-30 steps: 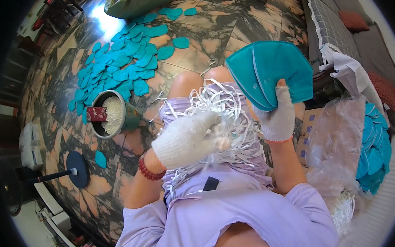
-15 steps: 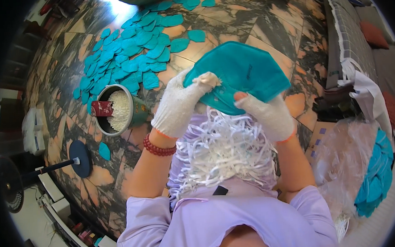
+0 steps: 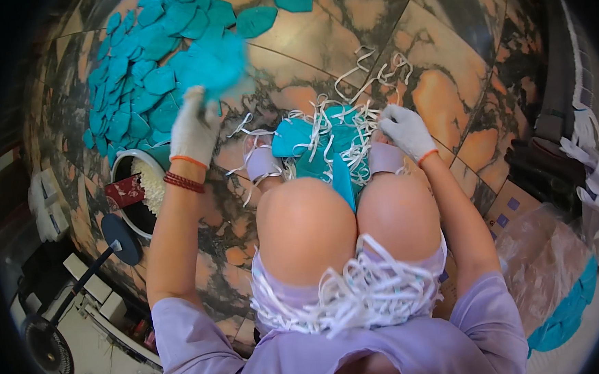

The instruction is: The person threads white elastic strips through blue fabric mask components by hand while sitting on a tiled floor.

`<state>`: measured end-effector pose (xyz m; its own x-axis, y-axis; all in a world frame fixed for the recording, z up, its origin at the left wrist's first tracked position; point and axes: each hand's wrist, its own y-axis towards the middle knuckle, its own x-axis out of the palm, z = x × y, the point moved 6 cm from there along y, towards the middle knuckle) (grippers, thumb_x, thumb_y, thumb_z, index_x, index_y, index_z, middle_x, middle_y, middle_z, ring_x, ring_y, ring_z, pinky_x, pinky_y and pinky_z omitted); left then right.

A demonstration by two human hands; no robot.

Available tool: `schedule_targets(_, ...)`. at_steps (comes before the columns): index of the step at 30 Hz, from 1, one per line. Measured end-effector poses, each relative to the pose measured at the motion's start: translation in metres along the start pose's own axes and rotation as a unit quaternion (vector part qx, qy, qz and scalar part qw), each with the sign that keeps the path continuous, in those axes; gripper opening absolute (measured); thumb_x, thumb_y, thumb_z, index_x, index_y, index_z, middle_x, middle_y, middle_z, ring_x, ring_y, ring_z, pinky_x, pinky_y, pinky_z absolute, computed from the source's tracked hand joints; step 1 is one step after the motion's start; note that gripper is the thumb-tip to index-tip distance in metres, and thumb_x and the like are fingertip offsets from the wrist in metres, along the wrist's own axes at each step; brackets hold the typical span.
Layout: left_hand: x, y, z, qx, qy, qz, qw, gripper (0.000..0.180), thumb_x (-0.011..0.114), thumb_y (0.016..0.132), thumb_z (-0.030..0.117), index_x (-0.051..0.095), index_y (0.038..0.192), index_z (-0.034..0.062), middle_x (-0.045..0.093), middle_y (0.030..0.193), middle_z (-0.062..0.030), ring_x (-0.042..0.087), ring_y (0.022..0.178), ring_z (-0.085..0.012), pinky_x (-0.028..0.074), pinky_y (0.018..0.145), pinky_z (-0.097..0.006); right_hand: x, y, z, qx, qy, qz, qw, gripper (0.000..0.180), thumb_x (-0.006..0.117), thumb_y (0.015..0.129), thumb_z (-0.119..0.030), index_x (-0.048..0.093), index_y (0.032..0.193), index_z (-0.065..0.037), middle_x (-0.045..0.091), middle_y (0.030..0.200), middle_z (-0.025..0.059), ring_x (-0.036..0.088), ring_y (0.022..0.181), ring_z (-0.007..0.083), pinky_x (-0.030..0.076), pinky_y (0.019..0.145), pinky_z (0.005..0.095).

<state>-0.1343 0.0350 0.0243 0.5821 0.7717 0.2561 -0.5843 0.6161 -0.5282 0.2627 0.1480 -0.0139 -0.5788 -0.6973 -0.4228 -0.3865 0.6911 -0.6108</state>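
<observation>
Left hand (image 3: 197, 131): at blurred teal piece (image 3: 214, 65) | right hand (image 3: 408, 134): well apart, strap-strewn teal pieces (image 3: 312, 165) just leftward | grips: I can't tell

Two hands (image 3: 195, 133) (image 3: 411, 133), one bucket (image 3: 134, 212), masks (image 3: 147, 67) (dozens)

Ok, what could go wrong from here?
The loose heap of narrow white strips on the lap might slide off. Beyond the knees, flat teal pieces lie tangled with more strips, which the right white-gloved hand could snag. The round, pale-rimmed bucket of white bits appears close to the left forearm and might get knocked.
</observation>
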Motion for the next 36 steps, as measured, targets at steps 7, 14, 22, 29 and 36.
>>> schedule_targets(7, -0.008, 0.026, -0.126, -0.184, 0.322, -0.069, 0.926, 0.033, 0.066, 0.086, 0.016, 0.057, 0.114, 0.0017, 0.061, 0.111, -0.009, 0.062, 0.099, -0.0191, 0.049, 0.082, -0.028, 0.046, 0.086, 0.007, -0.088, -0.215, -0.028, 0.972, 0.024, 0.058, 0.081, -0.02, 0.063, 0.102, -0.009, 0.064, 0.106, 0.014, 0.062, 0.101, 0.0326, 0.05, 0.085, 0.0437)
schedule_targets(14, -0.002, 0.009, -0.174, -0.107, 0.639, -0.122, 0.752, 0.073, 0.077, 0.075, 0.029, 0.049, 0.131, -0.0072, 0.066, 0.111, -0.017, 0.065, 0.097, -0.0243, 0.051, 0.086, -0.031, 0.074, 0.083, 0.013, -0.077, -0.274, -0.093, 0.954, 0.035, 0.065, 0.079, -0.021, 0.061, 0.111, -0.009, 0.062, 0.112, 0.0153, 0.062, 0.103, 0.0329, 0.05, 0.088, 0.0445)
schedule_targets(22, 0.021, -0.015, -0.166, -0.153, 0.593, -0.18, 0.769, 0.043, 0.075, 0.076, 0.031, 0.067, 0.102, -0.0018, 0.07, 0.093, -0.0171, 0.068, 0.087, -0.028, 0.052, 0.077, -0.038, 0.105, 0.054, 0.039, -0.037, -0.326, -0.239, 0.914, 0.029, 0.065, 0.076, -0.022, 0.065, 0.102, -0.009, 0.062, 0.111, 0.0157, 0.063, 0.101, 0.0338, 0.052, 0.085, 0.0427)
schedule_targets(29, 0.067, -0.056, -0.089, 0.243, 0.698, -0.175, 0.65, 0.021, 0.069, 0.079, 0.023, 0.065, 0.092, 0.0058, 0.065, 0.098, -0.0149, 0.061, 0.093, -0.0345, 0.048, 0.081, -0.044, 0.06, 0.025, 0.013, -0.192, -0.259, -0.051, 0.945, 0.02, 0.062, 0.073, -0.005, 0.066, 0.092, -0.012, 0.059, 0.094, 0.0097, 0.059, 0.097, 0.0304, 0.05, 0.079, 0.0426)
schedule_targets(36, 0.087, -0.09, -0.025, 0.234, 0.621, -0.138, 0.735, 0.027, 0.073, 0.079, 0.019, 0.064, 0.099, 0.0038, 0.064, 0.087, -0.0159, 0.064, 0.081, -0.033, 0.05, 0.07, -0.038, -0.004, -0.02, -0.022, -0.228, 0.053, 0.031, 0.972, 0.026, 0.064, 0.072, 0.007, 0.064, 0.094, -0.006, 0.065, 0.095, 0.0051, 0.064, 0.091, 0.0176, 0.05, 0.079, 0.028)
